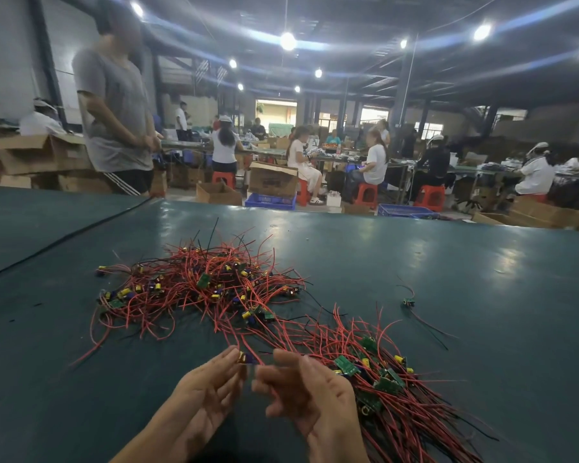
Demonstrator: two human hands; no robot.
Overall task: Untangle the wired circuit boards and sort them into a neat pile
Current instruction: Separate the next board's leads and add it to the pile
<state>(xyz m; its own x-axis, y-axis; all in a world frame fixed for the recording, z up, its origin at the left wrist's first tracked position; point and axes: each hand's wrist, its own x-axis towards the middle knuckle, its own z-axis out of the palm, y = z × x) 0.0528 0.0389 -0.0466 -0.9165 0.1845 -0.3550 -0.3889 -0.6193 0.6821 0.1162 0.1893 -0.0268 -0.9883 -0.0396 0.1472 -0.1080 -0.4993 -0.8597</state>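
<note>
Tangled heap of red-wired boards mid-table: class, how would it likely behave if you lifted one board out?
The tangled heap would probably drag along: its looping red wires cross and interlock. The wires look thin and floppy, lying in loose curves. Each small board seems light, so neighbours may lift too.

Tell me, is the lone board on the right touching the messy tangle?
Apart. The head view shows bare green table between the lone board and the tangle.
</note>
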